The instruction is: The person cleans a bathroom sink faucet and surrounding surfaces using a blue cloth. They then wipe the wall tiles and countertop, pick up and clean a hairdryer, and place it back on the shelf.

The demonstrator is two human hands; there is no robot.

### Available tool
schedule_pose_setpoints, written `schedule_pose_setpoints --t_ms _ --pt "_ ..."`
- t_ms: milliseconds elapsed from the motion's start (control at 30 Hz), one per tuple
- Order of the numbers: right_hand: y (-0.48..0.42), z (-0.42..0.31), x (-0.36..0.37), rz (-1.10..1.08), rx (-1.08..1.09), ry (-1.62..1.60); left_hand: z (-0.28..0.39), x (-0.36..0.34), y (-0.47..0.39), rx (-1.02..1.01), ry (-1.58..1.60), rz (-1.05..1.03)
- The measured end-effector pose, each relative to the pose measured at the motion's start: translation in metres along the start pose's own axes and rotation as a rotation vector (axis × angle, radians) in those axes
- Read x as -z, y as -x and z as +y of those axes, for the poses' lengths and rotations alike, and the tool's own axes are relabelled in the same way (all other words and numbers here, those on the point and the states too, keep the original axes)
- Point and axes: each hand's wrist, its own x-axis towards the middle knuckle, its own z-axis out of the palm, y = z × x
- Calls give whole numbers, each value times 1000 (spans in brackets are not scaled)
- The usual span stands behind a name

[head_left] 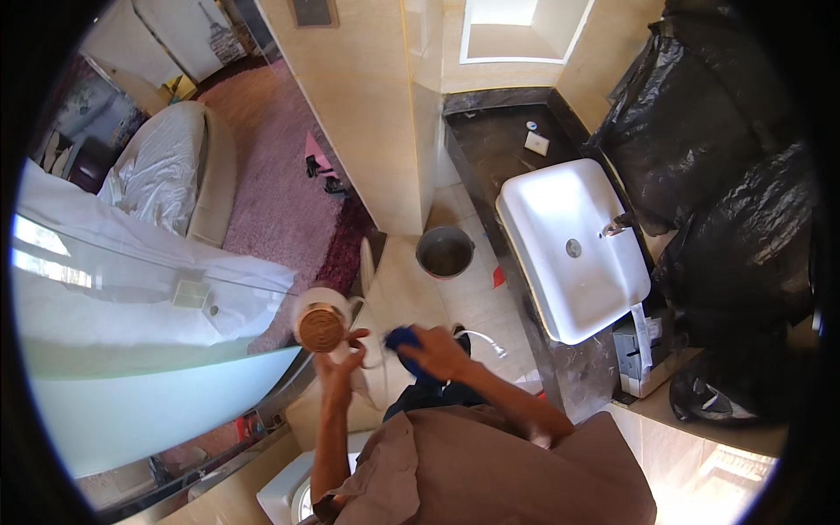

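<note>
My left hand (340, 367) is closed around the handle of a hair dryer (321, 321), whose round, copper-coloured grille faces up at the camera. In my right hand (436, 351) is a dark blue cloth (403, 341), held a little to the right of the dryer and apart from it. A white cord hangs between the two hands. A white plug (500, 351) on a cord sticks out to the right, below my right forearm.
A dark bucket (445, 252) stands on the tiled floor ahead. To the right, a white sink (577, 249) sits on a dark stone counter (489, 141), beside black plastic sheeting (735, 216). A toilet (289, 485) is behind at left, near a glass panel (164, 407).
</note>
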Motion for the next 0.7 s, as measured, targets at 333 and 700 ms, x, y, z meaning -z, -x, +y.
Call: schedule_pose_setpoints --t_ms 333,700 --pt "16 3 -18 -354 69 -66 -8 -13 -17 180 428 -179" --pt "118 263 -17 -67 -354 339 135 80 -63 -360 267 294"
